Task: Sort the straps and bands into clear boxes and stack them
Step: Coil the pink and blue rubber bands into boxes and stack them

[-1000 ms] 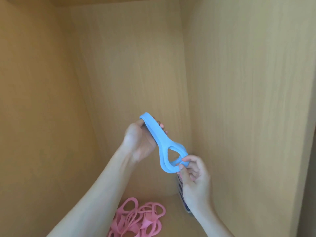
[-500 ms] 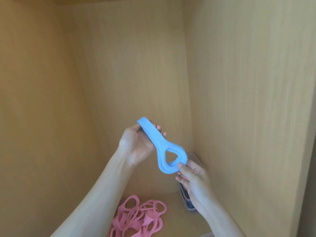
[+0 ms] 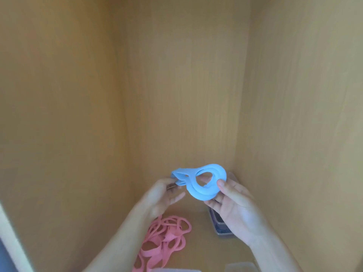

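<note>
While it hangs in the air inside the wooden cupboard (image 3: pixel 78 114), the folded light-blue rubber strap (image 3: pixel 198 190) is, as we see it, pinched at its narrow end by the left hand (image 3: pixel 163 197) and gripped at its ring by the right hand (image 3: pixel 233 205). Below, the tangled pink rubber bands (image 3: pixel 167 238) run under the left forearm. The right hand hides most of a clear plastic box (image 3: pixel 217 222), and we cannot make out its contents.

Soft, even warm light; slightly blurred (edges bend outward).
</note>
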The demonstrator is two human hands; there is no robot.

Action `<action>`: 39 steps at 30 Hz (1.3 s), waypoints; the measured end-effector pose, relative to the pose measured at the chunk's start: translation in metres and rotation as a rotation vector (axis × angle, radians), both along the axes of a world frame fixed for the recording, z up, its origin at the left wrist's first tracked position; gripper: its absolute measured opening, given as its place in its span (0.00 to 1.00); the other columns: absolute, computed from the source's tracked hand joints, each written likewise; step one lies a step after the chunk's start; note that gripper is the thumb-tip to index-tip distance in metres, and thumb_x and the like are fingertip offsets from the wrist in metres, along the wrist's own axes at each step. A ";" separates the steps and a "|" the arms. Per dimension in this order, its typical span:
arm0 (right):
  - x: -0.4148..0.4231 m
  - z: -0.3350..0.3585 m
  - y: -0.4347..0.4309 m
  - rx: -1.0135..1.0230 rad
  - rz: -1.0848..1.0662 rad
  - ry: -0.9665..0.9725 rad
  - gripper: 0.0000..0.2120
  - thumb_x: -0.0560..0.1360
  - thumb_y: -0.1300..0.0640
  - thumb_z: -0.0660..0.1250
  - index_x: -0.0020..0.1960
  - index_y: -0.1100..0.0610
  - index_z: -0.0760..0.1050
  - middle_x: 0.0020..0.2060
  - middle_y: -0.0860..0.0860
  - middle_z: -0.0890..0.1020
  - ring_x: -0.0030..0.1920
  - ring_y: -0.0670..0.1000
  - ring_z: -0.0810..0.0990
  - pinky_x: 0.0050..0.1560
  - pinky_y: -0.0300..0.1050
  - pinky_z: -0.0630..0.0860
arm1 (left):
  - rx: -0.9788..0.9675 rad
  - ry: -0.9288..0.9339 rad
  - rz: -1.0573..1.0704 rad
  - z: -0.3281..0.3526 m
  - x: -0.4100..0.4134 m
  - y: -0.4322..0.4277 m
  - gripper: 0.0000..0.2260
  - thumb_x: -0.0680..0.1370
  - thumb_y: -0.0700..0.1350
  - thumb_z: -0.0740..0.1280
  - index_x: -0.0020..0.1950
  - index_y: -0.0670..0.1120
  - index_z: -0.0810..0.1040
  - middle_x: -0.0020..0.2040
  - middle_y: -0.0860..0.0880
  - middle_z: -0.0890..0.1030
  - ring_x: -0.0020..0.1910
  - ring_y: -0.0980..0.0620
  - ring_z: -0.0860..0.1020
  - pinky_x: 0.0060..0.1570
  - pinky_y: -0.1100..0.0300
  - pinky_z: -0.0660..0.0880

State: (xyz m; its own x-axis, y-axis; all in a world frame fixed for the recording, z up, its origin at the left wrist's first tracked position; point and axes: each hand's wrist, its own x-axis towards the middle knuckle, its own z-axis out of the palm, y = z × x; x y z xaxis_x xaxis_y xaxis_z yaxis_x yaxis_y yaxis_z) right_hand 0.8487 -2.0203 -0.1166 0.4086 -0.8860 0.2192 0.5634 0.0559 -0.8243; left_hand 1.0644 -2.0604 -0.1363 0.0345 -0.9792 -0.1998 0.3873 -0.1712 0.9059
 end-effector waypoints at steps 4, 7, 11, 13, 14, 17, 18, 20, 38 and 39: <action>0.006 0.001 0.000 0.045 0.035 -0.010 0.07 0.74 0.59 0.70 0.50 0.57 0.85 0.61 0.62 0.81 0.58 0.59 0.83 0.49 0.47 0.82 | -0.040 -0.286 0.061 -0.020 -0.006 0.015 0.27 0.67 0.37 0.77 0.64 0.39 0.73 0.56 0.43 0.82 0.51 0.47 0.82 0.51 0.59 0.80; 0.011 -0.005 -0.002 0.055 0.017 0.037 0.15 0.75 0.58 0.68 0.59 0.62 0.81 0.63 0.65 0.80 0.60 0.60 0.82 0.52 0.48 0.82 | -0.191 -0.587 0.231 -0.022 -0.010 0.024 0.22 0.66 0.30 0.77 0.56 0.38 0.73 0.48 0.45 0.76 0.42 0.51 0.74 0.40 0.66 0.73; 0.015 -0.014 0.001 0.049 0.013 0.062 0.07 0.73 0.58 0.72 0.51 0.55 0.85 0.61 0.64 0.81 0.58 0.59 0.83 0.56 0.51 0.81 | -0.377 -0.762 0.190 -0.020 -0.005 0.042 0.08 0.74 0.29 0.70 0.49 0.39 0.78 0.46 0.43 0.83 0.44 0.48 0.79 0.46 0.65 0.76; 0.015 -0.017 0.003 0.023 0.022 0.088 0.03 0.72 0.56 0.74 0.43 0.50 0.85 0.60 0.62 0.83 0.58 0.59 0.83 0.61 0.54 0.79 | -0.373 -0.745 0.047 -0.019 -0.003 0.053 0.11 0.76 0.28 0.64 0.52 0.39 0.80 0.49 0.43 0.85 0.49 0.45 0.83 0.53 0.59 0.79; 0.014 -0.019 0.003 0.014 0.027 0.101 0.03 0.71 0.54 0.73 0.43 0.49 0.85 0.60 0.61 0.83 0.59 0.59 0.83 0.62 0.56 0.78 | -0.367 -0.720 -0.026 -0.019 -0.002 0.058 0.13 0.76 0.27 0.62 0.55 0.39 0.81 0.50 0.43 0.86 0.52 0.45 0.83 0.56 0.55 0.79; 0.013 -0.027 0.001 0.006 0.036 0.121 0.14 0.72 0.54 0.73 0.55 0.58 0.84 0.61 0.63 0.82 0.59 0.61 0.82 0.63 0.57 0.77 | -0.400 -0.625 -0.212 -0.019 -0.004 0.069 0.12 0.79 0.31 0.64 0.59 0.40 0.81 0.54 0.46 0.86 0.54 0.50 0.83 0.57 0.56 0.78; 0.012 -0.031 0.001 0.010 0.039 0.127 0.20 0.72 0.54 0.73 0.60 0.63 0.81 0.61 0.63 0.82 0.59 0.61 0.82 0.62 0.57 0.77 | -0.411 -0.596 -0.251 -0.019 -0.005 0.072 0.11 0.80 0.33 0.66 0.59 0.42 0.82 0.54 0.47 0.86 0.55 0.51 0.83 0.57 0.58 0.77; 0.013 -0.035 0.001 0.022 0.053 0.132 0.26 0.71 0.54 0.73 0.64 0.68 0.76 0.61 0.63 0.82 0.58 0.61 0.82 0.61 0.56 0.78 | -0.420 -0.584 -0.249 -0.021 -0.011 0.073 0.08 0.80 0.38 0.68 0.56 0.46 0.84 0.51 0.51 0.86 0.47 0.54 0.82 0.50 0.63 0.76; 0.004 -0.073 0.006 0.050 -0.059 0.264 0.19 0.71 0.53 0.74 0.56 0.64 0.83 0.53 0.63 0.85 0.48 0.53 0.82 0.46 0.42 0.78 | -0.242 -0.269 0.208 -0.037 -0.027 0.067 0.09 0.83 0.35 0.60 0.56 0.38 0.79 0.46 0.41 0.87 0.45 0.43 0.86 0.40 0.58 0.82; 0.003 -0.074 0.005 0.056 -0.053 0.256 0.19 0.72 0.54 0.73 0.57 0.65 0.82 0.54 0.63 0.84 0.49 0.54 0.82 0.47 0.43 0.78 | -0.231 -0.231 0.176 -0.036 -0.027 0.067 0.09 0.84 0.35 0.60 0.57 0.37 0.78 0.47 0.40 0.86 0.47 0.42 0.86 0.42 0.57 0.83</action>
